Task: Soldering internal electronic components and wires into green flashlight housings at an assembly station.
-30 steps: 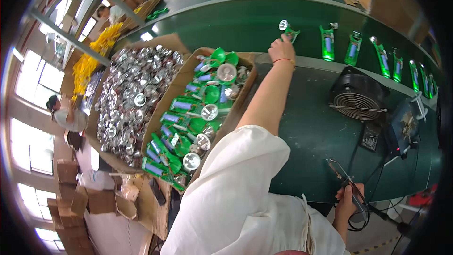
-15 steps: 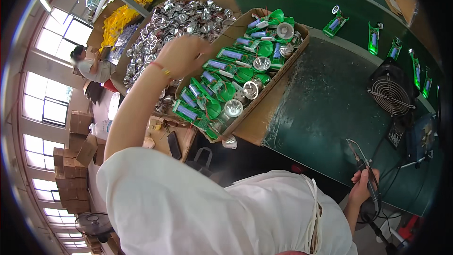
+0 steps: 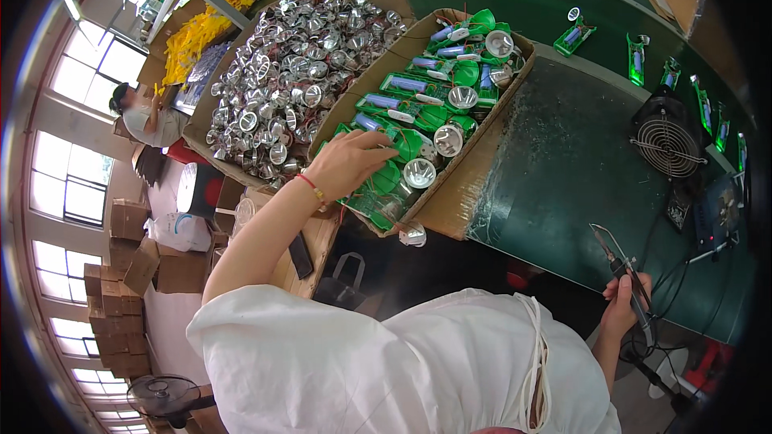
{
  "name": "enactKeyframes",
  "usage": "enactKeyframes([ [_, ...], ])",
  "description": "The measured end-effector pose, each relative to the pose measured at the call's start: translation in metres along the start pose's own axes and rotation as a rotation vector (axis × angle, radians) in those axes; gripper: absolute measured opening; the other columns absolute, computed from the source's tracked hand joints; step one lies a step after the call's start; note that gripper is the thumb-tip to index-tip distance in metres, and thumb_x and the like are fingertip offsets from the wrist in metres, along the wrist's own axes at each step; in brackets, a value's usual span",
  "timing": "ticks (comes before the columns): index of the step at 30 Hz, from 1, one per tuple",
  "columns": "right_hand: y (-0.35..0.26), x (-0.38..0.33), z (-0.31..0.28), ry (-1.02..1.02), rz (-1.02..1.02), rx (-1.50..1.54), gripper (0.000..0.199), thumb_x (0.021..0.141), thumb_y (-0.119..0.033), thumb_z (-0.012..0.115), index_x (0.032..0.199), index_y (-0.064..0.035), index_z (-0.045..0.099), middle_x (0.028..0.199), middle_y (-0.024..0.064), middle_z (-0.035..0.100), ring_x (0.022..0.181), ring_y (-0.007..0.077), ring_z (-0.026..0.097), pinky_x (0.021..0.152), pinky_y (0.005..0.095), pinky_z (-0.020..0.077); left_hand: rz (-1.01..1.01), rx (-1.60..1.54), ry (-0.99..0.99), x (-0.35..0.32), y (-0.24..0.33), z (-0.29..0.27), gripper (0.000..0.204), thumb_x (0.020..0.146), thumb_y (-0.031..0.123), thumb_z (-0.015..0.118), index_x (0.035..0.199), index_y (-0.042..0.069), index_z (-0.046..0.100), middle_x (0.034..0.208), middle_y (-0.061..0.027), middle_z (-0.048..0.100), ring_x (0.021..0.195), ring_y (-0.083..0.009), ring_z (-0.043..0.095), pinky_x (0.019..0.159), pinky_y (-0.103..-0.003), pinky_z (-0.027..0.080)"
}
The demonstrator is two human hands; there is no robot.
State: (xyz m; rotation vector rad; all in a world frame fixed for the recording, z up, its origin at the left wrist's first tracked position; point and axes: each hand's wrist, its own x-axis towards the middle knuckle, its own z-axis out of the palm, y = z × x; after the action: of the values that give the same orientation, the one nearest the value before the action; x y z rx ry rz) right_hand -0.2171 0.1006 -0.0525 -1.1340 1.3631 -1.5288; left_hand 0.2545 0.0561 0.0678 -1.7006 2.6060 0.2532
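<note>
My left hand [image 3: 351, 163] reaches over the near left end of a cardboard tray [image 3: 474, 162]. Its fingers are stretched out over green flashlight housings [image 3: 426, 115] and touch them; the fingertips are partly lost among the parts. The housings carry purple-blue batteries [image 3: 381, 101], circuit boards and silver reflector cups [image 3: 419, 173]. Low on the right, my right hand [image 3: 621, 302] is wrapped round the handle of a soldering iron [image 3: 629, 280]. A thin bent tube runs beside its tip, which points up and left above the green bench.
A big carton of loose silver reflectors [image 3: 277, 80] adjoins the tray. A round fan with a wire grille [image 3: 666, 151] stands on the bench [image 3: 555, 169]. Several green housings [image 3: 574, 37] lie along the far belt. A dark phone [image 3: 300, 255] rests on the wooden surface; a co-worker [image 3: 149, 115] sits at left.
My left hand has moved from above the reflector carton down and right onto the housings in the tray. My right hand keeps the soldering iron; the view has shifted slightly.
</note>
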Motion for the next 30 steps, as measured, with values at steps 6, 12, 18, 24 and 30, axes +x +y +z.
enactKeyframes([
  [6,-0.001,-0.011,-0.006,0.054,0.011,-0.023,0.016,0.081,-0.015,0.058,0.086,-0.0012,0.050,0.060,0.0059,0.053,0.045,0.0092,0.047,0.042,0.0183,0.0382,0.122,0.058,0.000,0.014,-0.008,-0.013,0.013,0.077,0.008,0.056,0.088,0.010,0.062,0.096,-0.0024,0.057,0.084,-0.0238,0.057,0.071,-0.036,0.046],
  [12,-0.002,-0.015,-0.006,0.062,0.045,-0.031,0.016,0.081,-0.015,0.058,0.085,-0.0015,0.050,0.060,0.0058,0.053,0.046,0.0091,0.047,0.042,0.0185,0.0379,0.249,0.280,-0.185,0.021,-0.004,-0.010,0.024,0.070,0.004,0.054,0.088,0.015,0.066,0.112,0.0021,0.056,0.086,-0.0213,0.060,0.071,-0.035,0.049],
  [18,-0.002,-0.014,-0.002,0.023,0.017,-0.025,0.017,0.084,-0.019,0.057,0.085,-0.0033,0.049,0.061,0.0038,0.052,0.047,0.0074,0.046,0.043,0.0175,0.0346,0.187,0.200,-0.001,0.026,-0.005,0.001,0.021,0.069,0.002,0.053,0.086,0.009,0.064,0.112,0.0000,0.056,0.085,-0.0240,0.060,0.068,-0.035,0.049],
  [24,-0.003,-0.011,-0.008,0.049,0.026,0.007,0.016,0.081,-0.014,0.058,0.085,-0.0017,0.050,0.060,0.0061,0.054,0.046,0.0088,0.048,0.042,0.0184,0.0385,-0.047,-0.133,0.469,0.021,0.007,-0.049,0.016,0.077,-0.002,0.055,0.091,0.002,0.063,0.102,-0.0130,0.062,0.078,-0.0286,0.063,0.067,-0.031,0.051],
  [30,0.001,-0.004,-0.022,0.126,0.007,0.005,0.014,0.084,-0.015,0.056,0.085,-0.0027,0.049,0.061,0.0041,0.052,0.047,0.0081,0.047,0.043,0.0176,0.0357,0.177,0.157,0.623,0.070,0.121,-0.051,0.021,0.062,0.000,0.055,0.082,0.004,0.059,0.093,-0.0070,0.058,0.071,-0.0240,0.058,0.063,-0.033,0.048],
])
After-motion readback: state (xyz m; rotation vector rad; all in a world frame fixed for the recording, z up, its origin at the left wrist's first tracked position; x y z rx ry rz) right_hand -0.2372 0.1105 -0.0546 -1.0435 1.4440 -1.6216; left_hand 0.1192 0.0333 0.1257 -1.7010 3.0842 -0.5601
